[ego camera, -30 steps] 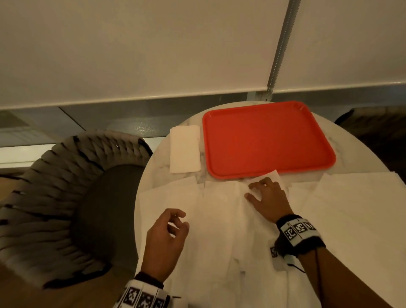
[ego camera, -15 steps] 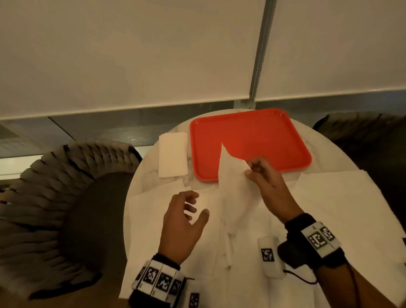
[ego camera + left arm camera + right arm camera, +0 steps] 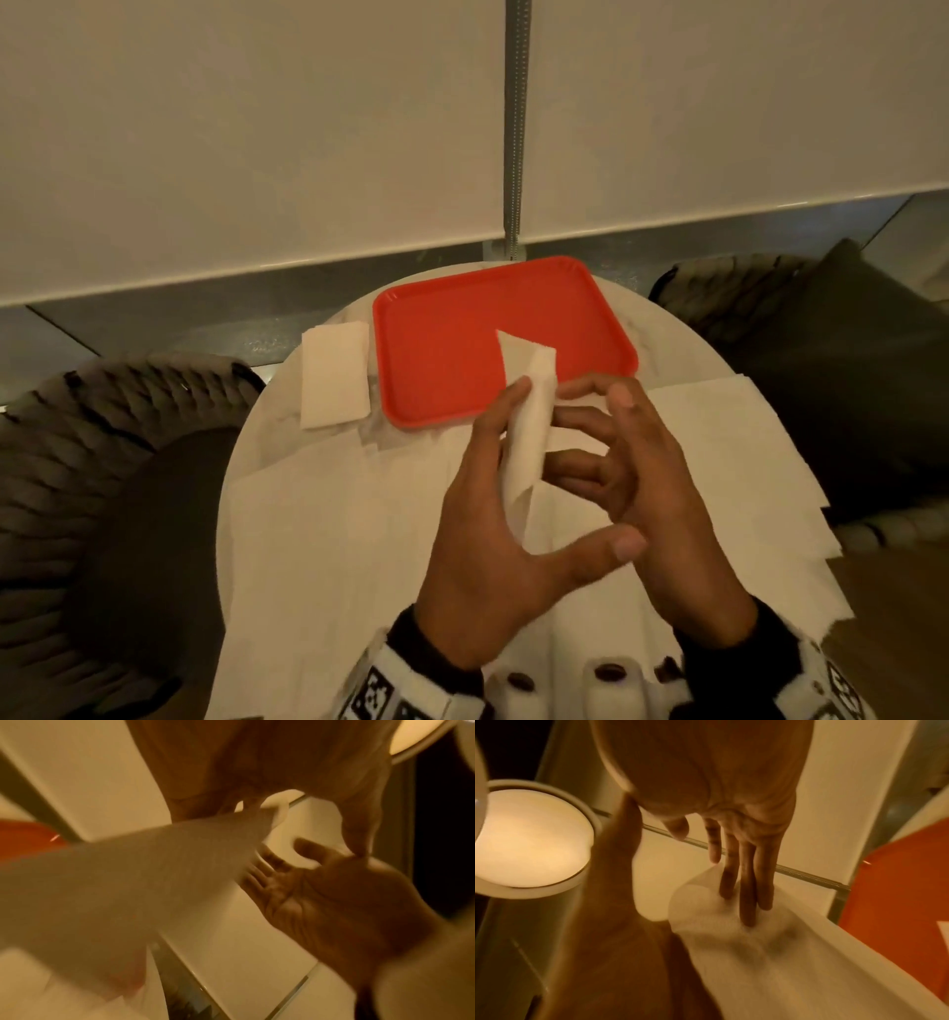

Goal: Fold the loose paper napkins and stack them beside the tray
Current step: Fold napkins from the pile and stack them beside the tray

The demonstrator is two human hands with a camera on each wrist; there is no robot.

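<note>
The napkin (image 3: 529,411) stands upright between both hands above the table's (image 3: 308,514) middle, long axis toward the tray (image 3: 441,370). Left hand (image 3: 493,539) and right hand (image 3: 642,488) press it with fairly straight fingers, equally near; the stack (image 3: 334,380) lies left of the tray.

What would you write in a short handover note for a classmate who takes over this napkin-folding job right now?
Left hand: fingers straight against the lifted napkin, thumb spread.
Right hand: fingers straight, pressing the same napkin from the other side.
The napkin is upright between both hands, above the table and in front of the red tray, part folded.
Done: a folded stack lies left of the tray.
Left: finish this fold, add it to the stack, then fold the loose napkins spread over the table.
</note>
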